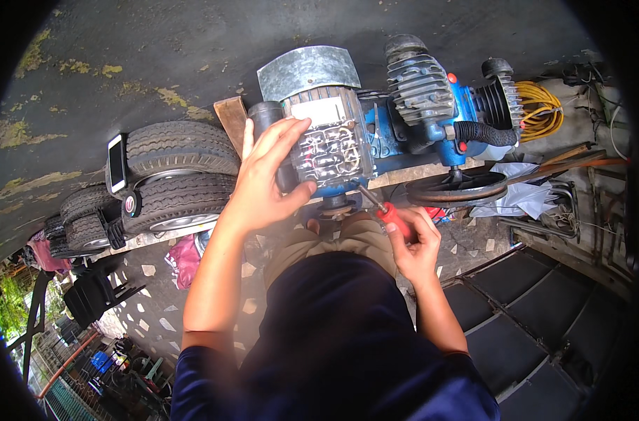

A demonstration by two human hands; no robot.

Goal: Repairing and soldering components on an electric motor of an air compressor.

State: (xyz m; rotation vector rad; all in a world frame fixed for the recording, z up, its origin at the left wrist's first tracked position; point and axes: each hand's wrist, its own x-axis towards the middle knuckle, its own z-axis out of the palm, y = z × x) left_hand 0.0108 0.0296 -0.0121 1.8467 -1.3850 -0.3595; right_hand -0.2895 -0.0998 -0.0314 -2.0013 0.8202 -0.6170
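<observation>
An electric motor stands in front of me, its exposed wiring panel full of wires and metal terminals. My left hand rests at the panel's left edge, fingers stretched and thumb apart, holding nothing. In my right hand is a screwdriver with a red handle. Its shaft points up and left, and the tip is close to the panel's lower right corner; whether it touches I cannot tell. A black cylinder sits along the motor's left side, behind my left fingers. Above the motor is a curved grey metal sheet.
Right of the motor stand finned compressor heads on a blue body, with a large pulley wheel below. Tires are stacked at left, a phone leaning on them. A coiled yellow cable lies far right.
</observation>
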